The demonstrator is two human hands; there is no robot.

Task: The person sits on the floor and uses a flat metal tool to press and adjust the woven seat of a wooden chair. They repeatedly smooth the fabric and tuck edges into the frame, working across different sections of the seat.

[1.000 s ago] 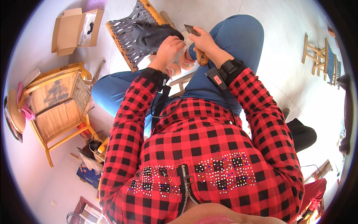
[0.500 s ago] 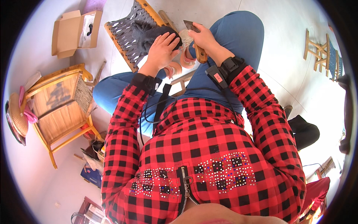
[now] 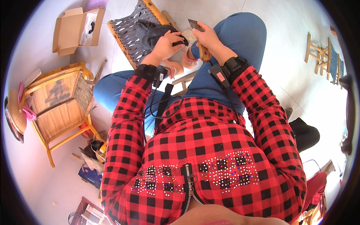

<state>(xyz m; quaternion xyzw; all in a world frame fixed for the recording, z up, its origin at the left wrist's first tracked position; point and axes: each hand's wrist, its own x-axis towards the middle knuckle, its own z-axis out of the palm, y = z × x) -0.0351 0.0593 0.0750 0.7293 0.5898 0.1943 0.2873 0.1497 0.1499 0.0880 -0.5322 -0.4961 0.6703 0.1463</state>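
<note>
Touching the dark grey cloth point(image 3: 153, 35) on the woven stool point(image 3: 159, 15) with left hand point(image 3: 165, 45).
Bending left fingers halfway at the cloth edge; cannot tell if pinching. To right of the stool, gripping wooden-handled blade point(image 3: 204, 53) with right hand point(image 3: 209, 38) closed around. To left of the stool, seeing an opened cardboard box point(image 3: 67, 32).

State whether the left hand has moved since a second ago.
Yes, slightly leftward: the left hand is nearer the open cardboard box.
</note>
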